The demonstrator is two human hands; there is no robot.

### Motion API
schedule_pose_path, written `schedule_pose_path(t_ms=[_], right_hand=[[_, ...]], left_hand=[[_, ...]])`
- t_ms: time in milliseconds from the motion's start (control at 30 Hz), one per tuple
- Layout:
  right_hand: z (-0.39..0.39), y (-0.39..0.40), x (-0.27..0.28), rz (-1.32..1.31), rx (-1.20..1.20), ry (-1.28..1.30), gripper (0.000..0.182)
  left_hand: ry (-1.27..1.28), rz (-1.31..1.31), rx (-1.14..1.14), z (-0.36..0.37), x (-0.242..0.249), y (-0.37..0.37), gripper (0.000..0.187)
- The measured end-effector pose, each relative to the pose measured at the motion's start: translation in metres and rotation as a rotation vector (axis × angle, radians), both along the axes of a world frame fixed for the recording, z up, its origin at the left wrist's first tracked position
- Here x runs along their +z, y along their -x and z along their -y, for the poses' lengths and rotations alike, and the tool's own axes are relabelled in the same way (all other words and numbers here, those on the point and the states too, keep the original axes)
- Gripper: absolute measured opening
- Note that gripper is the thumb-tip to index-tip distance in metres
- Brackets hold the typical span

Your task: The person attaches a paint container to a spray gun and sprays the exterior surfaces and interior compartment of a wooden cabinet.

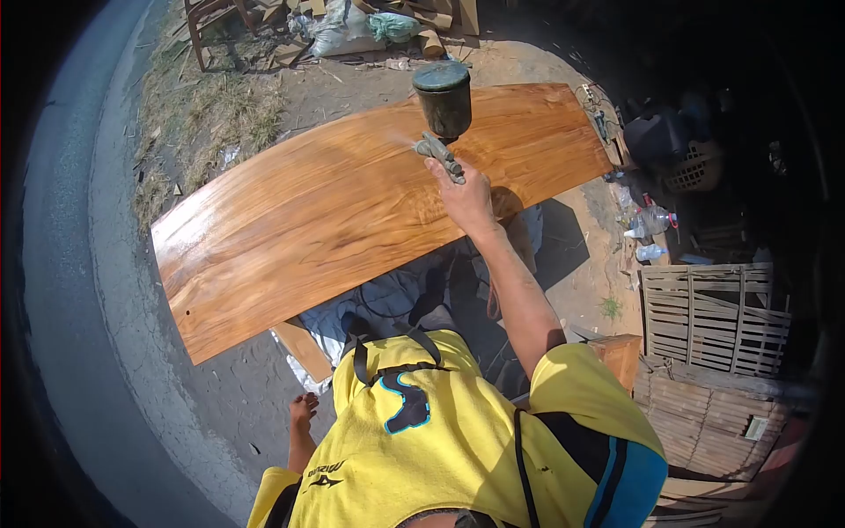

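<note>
My right hand is wrapped round the handle of a spray gun, held above a long, glossy wooden tabletop. A dark cup with a lid sits on the gun, and a faint mist leaves its nozzle toward the left. The grain of the board shows strongly, with a bright sheen at its left end. Down by my left side, apart from the board, hangs my left hand. Its fingers are loosely curled, and nothing shows in them.
Pale sheeting and a wooden support lie under the board. A paved road runs along the left. Filled sacks and scrap wood are at the back. To the right are plastic bottles, a basket and a slatted panel.
</note>
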State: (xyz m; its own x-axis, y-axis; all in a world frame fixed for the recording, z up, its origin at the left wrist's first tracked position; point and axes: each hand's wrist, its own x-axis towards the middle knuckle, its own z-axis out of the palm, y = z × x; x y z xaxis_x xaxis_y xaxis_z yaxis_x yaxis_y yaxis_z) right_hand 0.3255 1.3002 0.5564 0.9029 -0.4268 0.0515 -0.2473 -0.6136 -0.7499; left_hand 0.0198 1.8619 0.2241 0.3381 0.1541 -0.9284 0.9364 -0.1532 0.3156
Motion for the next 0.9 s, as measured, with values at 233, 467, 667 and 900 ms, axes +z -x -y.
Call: schedule_pose_path(t_ms=[233,467,667,900], right_hand=[[0.177,-0.004,-0.011,0.026,-0.112,0.078,0.049],[0.325,-0.009,-0.004,-0.042,-0.225,0.016,0.052],[0.435,-0.018,-0.019,0.042,-0.304,0.148,0.057],[0.518,-0.027,-0.012,0.014,-0.399,0.170,0.054]], left_hand=[[0.034,0.000,0.013,0.100,-0.007,-0.005,0.029],[-0.044,-0.008,-0.159,0.236,0.031,-0.027,0.026],[-0.127,-0.005,-0.266,0.287,0.061,-0.038,0.023],[-0.070,-0.010,-0.128,0.294,0.055,-0.035,0.025]])
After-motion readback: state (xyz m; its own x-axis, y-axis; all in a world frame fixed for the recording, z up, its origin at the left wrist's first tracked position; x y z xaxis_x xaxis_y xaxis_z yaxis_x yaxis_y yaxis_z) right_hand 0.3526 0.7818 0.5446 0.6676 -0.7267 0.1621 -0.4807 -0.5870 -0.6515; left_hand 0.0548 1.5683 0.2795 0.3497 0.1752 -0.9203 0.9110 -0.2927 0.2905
